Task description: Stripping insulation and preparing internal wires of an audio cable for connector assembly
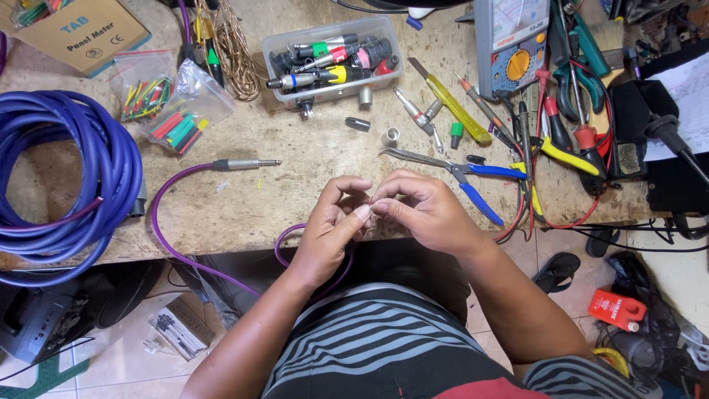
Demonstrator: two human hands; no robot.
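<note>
My left hand (334,225) and my right hand (422,207) meet at the front edge of the workbench (295,148), fingertips pinched together on the end of a thin purple cable (170,244). The cable loops down below the bench edge and runs left and up to a metal jack plug (244,164) lying on the bench. What exactly sits between the fingertips is too small to tell. Blue-handled long-nose pliers (473,177) lie just right of my right hand.
A big coil of purple cable (66,170) fills the left side. A clear plastic box of connectors (332,59), bags of coloured sleeves (177,118), a yellow utility knife (458,111), a multimeter (513,44) and several pliers lie at the back and right.
</note>
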